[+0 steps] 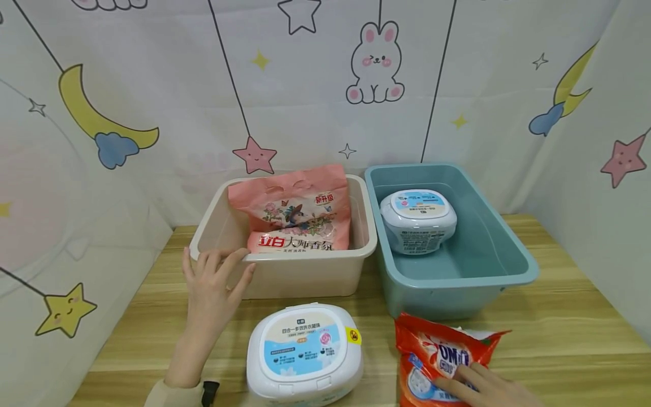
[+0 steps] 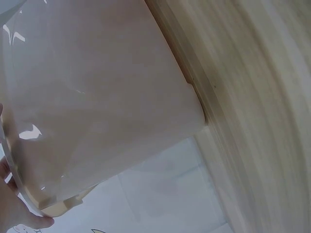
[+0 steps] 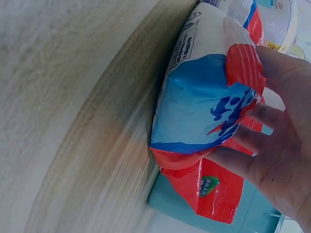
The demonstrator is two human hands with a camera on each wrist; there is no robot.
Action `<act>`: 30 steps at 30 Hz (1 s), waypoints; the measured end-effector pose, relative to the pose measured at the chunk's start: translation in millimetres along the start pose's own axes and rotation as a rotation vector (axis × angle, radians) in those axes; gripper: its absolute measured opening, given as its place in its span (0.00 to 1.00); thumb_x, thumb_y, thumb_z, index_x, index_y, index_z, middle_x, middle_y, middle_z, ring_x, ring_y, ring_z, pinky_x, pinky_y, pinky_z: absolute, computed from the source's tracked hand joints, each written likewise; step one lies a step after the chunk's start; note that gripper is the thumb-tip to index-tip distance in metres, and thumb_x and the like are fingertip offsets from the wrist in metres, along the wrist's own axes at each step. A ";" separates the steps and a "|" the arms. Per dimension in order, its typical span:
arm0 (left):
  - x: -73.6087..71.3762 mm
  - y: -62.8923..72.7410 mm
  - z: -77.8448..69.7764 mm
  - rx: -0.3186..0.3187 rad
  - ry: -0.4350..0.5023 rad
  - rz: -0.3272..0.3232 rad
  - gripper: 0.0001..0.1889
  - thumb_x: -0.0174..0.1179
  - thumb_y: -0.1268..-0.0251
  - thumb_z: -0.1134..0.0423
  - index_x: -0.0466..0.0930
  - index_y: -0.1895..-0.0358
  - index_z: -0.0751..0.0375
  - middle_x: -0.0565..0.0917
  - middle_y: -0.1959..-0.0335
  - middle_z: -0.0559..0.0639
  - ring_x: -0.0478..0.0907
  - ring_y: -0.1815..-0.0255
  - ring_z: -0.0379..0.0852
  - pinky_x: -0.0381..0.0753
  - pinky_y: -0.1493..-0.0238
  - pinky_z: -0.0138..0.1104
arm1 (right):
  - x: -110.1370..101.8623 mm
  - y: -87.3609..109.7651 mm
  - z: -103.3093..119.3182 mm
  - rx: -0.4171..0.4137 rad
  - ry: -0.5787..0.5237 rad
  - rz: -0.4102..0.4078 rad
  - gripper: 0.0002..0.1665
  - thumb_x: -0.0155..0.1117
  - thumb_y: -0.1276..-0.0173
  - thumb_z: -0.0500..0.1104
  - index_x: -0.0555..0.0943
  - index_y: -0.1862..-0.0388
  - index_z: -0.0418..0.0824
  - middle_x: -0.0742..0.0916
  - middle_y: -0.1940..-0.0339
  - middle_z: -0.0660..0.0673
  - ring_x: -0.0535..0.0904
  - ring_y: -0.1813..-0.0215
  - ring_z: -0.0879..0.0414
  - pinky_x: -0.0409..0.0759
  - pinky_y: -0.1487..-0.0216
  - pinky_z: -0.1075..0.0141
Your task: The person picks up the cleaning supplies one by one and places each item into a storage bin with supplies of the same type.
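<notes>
The right hand [image 1: 493, 387] lies with its fingers spread on the red detergent bag [image 1: 429, 362], not closed round it, at the near right of the tabletop [image 1: 564, 333], so the slack, slick film could slip or sag if lifted from there. The left hand [image 1: 211, 282] grips the near rim of the cream bin [image 1: 300, 278], and a hard downward pull could tip it nearward. The bag's sealed top points far, toward the teal bin [image 1: 458, 294], its long axis seemingly running near to far.
</notes>
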State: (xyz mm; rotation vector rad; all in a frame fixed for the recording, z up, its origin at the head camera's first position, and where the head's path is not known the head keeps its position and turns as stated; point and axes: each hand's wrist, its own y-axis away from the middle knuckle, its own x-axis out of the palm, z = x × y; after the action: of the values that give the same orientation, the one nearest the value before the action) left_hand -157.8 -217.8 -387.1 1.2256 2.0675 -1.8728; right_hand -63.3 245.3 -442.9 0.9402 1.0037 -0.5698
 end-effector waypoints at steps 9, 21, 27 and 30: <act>-0.4 -1.0 0.2 0.012 0.002 -0.014 0.17 0.69 0.49 0.63 0.82 0.54 0.58 0.79 0.61 0.58 0.71 0.50 0.60 0.40 0.30 0.67 | -6.7 3.0 5.8 -0.050 0.056 -0.011 0.41 0.56 0.51 0.79 0.64 0.36 0.77 0.79 0.48 0.58 0.75 0.52 0.54 0.80 0.66 0.68; -0.9 -0.5 0.2 0.003 -0.001 -0.008 0.17 0.70 0.49 0.63 0.82 0.54 0.58 0.79 0.60 0.58 0.71 0.50 0.60 0.40 0.29 0.67 | -8.0 6.0 8.1 -0.147 0.166 -0.057 0.39 0.43 0.49 0.84 0.65 0.39 0.75 0.80 0.48 0.60 0.78 0.51 0.55 0.84 0.62 0.64; -0.2 -0.6 0.2 0.008 -0.003 -0.012 0.16 0.70 0.49 0.63 0.82 0.54 0.58 0.79 0.61 0.59 0.71 0.50 0.61 0.41 0.30 0.67 | -7.1 7.8 3.2 -0.237 0.186 -0.153 0.39 0.43 0.47 0.82 0.66 0.38 0.72 0.79 0.52 0.61 0.77 0.55 0.61 0.79 0.68 0.74; 0.1 -0.3 0.0 0.008 -0.008 -0.010 0.16 0.69 0.49 0.63 0.82 0.54 0.58 0.79 0.61 0.59 0.71 0.50 0.60 0.42 0.30 0.68 | -7.0 8.2 2.0 -0.264 0.180 -0.190 0.37 0.44 0.45 0.81 0.67 0.38 0.71 0.79 0.53 0.61 0.76 0.56 0.61 0.77 0.70 0.76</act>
State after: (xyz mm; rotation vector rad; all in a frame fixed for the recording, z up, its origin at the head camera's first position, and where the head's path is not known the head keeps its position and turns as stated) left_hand -158.1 -217.7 -386.9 1.2103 2.0681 -1.8892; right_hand -59.2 247.6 -433.1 0.6738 1.3054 -0.5004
